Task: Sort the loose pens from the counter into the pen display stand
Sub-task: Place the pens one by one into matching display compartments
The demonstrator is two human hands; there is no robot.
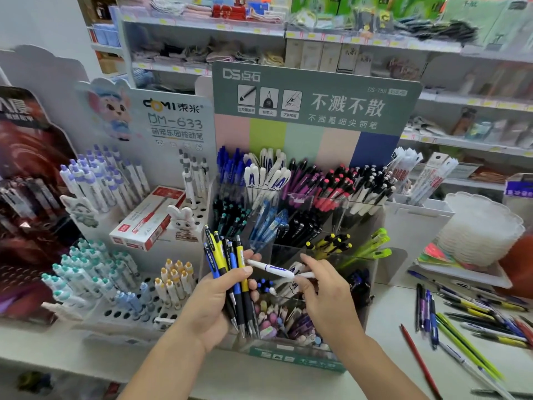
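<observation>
My left hand grips a bundle of pens, my right hand pinches a white pen before the half-filled display stand, many loose pens left on the surface.

White shop shelves behind — stocked, price-tagged — evenly lit.

Single head view, looking forward-down, close over pen display stand.

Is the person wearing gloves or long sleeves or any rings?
No. The left hand and right hand are bare, with no gloves, rings or watch showing. Both forearms are bare too; no sleeve reaches into view. The nails are short and plain.
</observation>
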